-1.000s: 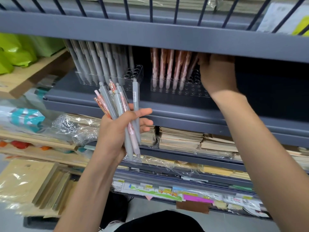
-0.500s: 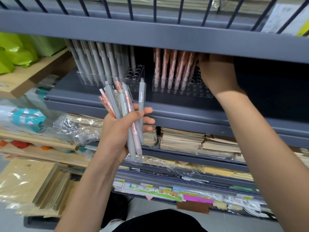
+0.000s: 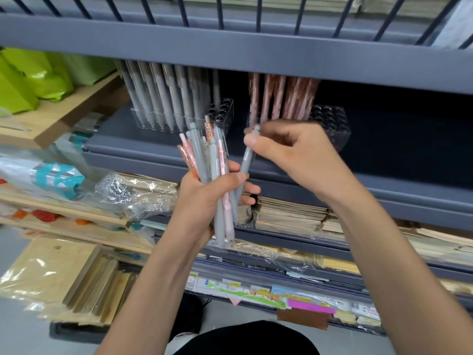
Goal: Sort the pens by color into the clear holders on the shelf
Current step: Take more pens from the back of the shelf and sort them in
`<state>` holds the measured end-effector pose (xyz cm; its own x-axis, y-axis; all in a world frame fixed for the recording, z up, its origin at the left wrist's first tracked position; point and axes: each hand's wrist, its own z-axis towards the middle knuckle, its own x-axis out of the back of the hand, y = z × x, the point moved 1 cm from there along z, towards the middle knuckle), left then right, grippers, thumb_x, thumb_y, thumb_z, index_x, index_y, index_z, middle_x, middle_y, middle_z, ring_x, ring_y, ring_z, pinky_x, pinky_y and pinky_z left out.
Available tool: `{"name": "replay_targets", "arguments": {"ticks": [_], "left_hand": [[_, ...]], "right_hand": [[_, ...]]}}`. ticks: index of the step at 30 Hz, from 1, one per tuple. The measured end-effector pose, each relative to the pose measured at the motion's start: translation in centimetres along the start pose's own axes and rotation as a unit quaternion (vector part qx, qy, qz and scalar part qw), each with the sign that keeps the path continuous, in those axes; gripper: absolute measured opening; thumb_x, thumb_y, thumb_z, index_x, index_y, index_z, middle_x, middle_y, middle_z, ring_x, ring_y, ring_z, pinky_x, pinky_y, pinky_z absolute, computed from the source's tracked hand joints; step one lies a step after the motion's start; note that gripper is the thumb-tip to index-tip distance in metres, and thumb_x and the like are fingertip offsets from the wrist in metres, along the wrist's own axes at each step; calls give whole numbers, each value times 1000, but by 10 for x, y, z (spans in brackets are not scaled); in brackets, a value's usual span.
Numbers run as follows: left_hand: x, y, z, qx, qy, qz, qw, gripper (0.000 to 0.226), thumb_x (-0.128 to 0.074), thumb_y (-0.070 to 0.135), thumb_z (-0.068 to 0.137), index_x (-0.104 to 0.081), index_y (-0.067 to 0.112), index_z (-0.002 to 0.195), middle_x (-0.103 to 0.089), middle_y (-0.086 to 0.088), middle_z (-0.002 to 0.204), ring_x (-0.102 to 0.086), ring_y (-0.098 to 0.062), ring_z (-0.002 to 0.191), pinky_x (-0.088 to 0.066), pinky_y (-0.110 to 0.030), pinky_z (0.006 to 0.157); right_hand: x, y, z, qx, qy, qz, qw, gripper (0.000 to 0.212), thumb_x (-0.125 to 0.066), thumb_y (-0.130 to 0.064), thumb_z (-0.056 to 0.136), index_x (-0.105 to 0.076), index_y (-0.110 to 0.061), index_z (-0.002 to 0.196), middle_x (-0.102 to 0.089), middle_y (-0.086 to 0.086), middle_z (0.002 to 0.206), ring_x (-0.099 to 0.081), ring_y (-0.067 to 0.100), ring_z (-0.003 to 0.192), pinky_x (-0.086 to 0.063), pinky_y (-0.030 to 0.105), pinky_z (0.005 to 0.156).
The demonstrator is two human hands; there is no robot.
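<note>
The right hand (image 3: 294,155) has come back from the clear plastic holder of pink pens (image 3: 332,124) and pinches one slim grey pen (image 3: 246,165) beside the mixed grey-and-pink pen bundle (image 3: 216,160) gripped in the left hand (image 3: 202,201) — holders part filled, several pens unsorted.

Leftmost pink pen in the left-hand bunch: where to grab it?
Pinch the pink patterned pen by its clicker end, coming from above-left. That end pokes clear of the left hand at the outer left edge; its lower barrel is buried among the grey pens.
</note>
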<state>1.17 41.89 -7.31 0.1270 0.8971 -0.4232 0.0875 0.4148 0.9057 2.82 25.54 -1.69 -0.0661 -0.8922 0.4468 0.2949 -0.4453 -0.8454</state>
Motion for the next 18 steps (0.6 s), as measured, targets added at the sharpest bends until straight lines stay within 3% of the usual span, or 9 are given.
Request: {"name": "replay_targets", "arguments": {"ticks": [3,6,8,11,15,18], "left_hand": [[5,3,-1,3,1,-6,1000,10,-70,2,77,-64,7,84,-72,-17,73,-75,-34,71,-60,-34,58],[15,7,-2,-2,4,-19,1000,8,-69,3,81,-68,11,79,-74,-21,82,-76,-38,79,-61,-35,63],[24,13,-2,-7,2,-20,1000,14,-67,1,86,-69,12,77,-75,-24,91,-75,-41,87,-62,-36,67],[41,24,1,-15,3,12,1000,26,-66,5,87,-76,21,69,-77,-18,92,-76,-37,84,-62,-34,66],[63,38,7,7,34,25,999,18,-73,16,80,-70,26,66,-66,-4,68,-61,-21,48,-51,-29,48],[75,43,11,10,35,14,999,13,-74,19,83,-61,17,82,-54,-1,61,-49,-18,43,-45,-26,44]], "right_hand": [[-8,0,1,-2,-24,70,997,5,-75,-30,84,-76,-28,88,-75,-12,92,-69,12,89,-55,24,81],[-19,-3,3,2,-37,85,996,8,-69,-29,89,-73,-24,83,-70,-14,74,-57,0,63,-45,13,60],[-26,-7,7,-8,7,132,991,11,-60,-27,94,-64,-20,87,-73,-4,77,-55,7,58,-43,19,52],[-30,-16,15,-18,150,236,960,11,-50,-21,99,-53,-14,91,-73,11,74,-59,20,50,-47,28,45],[-34,-24,20,13,277,235,931,2,-55,-11,97,-53,-12,97,-73,-5,74,-69,20,59,-59,35,58],[-41,-26,23,16,320,147,936,17,-57,-5,91,-58,-21,97,-73,-12,78,-72,16,74,-60,38,73]]}}
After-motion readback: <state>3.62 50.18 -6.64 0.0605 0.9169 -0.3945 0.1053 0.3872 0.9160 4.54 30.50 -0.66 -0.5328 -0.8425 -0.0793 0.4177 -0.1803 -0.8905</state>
